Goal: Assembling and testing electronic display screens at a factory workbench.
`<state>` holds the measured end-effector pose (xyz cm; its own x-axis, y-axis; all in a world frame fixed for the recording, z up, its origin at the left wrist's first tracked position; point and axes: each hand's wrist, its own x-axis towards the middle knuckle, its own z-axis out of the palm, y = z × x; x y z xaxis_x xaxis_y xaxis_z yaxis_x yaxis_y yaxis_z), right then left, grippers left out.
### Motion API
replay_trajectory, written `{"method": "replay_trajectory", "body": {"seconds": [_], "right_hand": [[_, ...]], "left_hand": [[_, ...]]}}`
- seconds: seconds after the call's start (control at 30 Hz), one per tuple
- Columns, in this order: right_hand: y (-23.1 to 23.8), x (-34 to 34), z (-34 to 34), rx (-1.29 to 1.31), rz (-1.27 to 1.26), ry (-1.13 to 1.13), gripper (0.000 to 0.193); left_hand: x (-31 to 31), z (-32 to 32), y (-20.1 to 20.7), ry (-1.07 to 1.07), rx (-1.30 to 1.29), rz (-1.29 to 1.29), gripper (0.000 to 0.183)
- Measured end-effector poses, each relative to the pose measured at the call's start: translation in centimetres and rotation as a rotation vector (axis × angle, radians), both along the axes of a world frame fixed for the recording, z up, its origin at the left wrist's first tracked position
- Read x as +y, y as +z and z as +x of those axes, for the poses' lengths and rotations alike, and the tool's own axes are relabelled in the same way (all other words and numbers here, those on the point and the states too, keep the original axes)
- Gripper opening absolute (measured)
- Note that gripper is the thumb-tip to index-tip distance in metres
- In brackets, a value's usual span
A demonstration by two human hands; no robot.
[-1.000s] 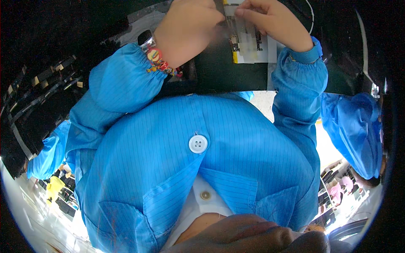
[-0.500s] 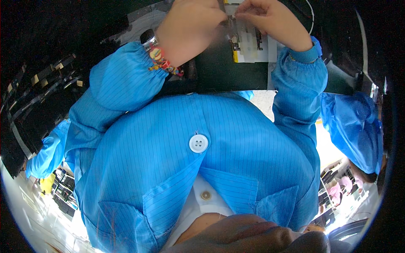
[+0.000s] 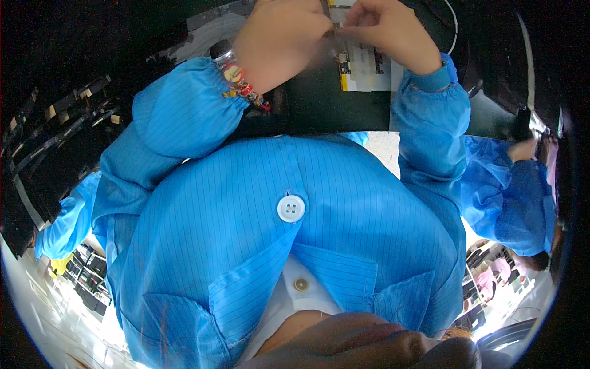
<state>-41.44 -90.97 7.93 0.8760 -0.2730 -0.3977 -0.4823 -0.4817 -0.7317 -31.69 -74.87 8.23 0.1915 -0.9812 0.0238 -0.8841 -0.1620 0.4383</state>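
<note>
My left hand (image 3: 279, 37) is closed with its fingertips together, pointing toward the right hand; the fingers are partly blurred. My right hand (image 3: 390, 34) is pinched, thumb and forefinger meeting beside the left fingertips. Between the two hands is a tiny dark piece that I cannot make out. Just below the right hand lies a pale flat panel (image 3: 381, 81) with yellow edging and small dark circuit boards (image 3: 344, 63) along its sides. Its far part is covered by my fingers.
The panel lies on a dark green work surface (image 3: 313, 101). A white cable (image 3: 455, 27) curves at the far right. Dark strips with pale tags (image 3: 61, 117) are at left. Blue-sleeved people (image 3: 501, 190) are close on the right and on the left (image 3: 70, 215).
My right hand has shifted slightly left, its fingers closer to the left hand. The left hand is nearly still. The person at right has moved, and a hand now shows there.
</note>
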Motion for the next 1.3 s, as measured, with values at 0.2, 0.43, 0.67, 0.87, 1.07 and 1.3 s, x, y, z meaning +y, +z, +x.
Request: {"method": "replay_trajectory", "body": {"seconds": [0.2,0.43,0.67,0.87,1.07,1.3], "right_hand": [[0.2,0.7,0.6,0.027,-0.117,0.024,0.020],[-3.7,-3.3,-2.4,-0.290,-0.259,-0.007,0.022],[-4.1,-2.1,-2.9,-0.458,-0.493,-0.106,0.020],[-3.8,-0.7,-2.6,-0.419,-0.586,-0.121,0.018],[-3.6,-0.8,-2.6,-0.436,-0.633,-0.087,0.018],[-4.1,-0.1,-2.5,-0.467,-0.672,-0.172,0.017]], "left_hand": [[2.3,0.8,0.4,0.017,-0.091,-0.138,0.019],[15.7,3.1,1.4,0.396,-0.229,-0.183,0.028],[24.9,0.2,-2.1,0.759,-0.368,-0.195,0.027],[25.5,0.6,-3.8,0.857,-0.292,-0.248,0.032],[25.0,0.2,-5.0,0.889,-0.123,-0.315,0.039],[24.0,-0.3,-4.8,0.807,0.208,-0.503,0.038]]}}
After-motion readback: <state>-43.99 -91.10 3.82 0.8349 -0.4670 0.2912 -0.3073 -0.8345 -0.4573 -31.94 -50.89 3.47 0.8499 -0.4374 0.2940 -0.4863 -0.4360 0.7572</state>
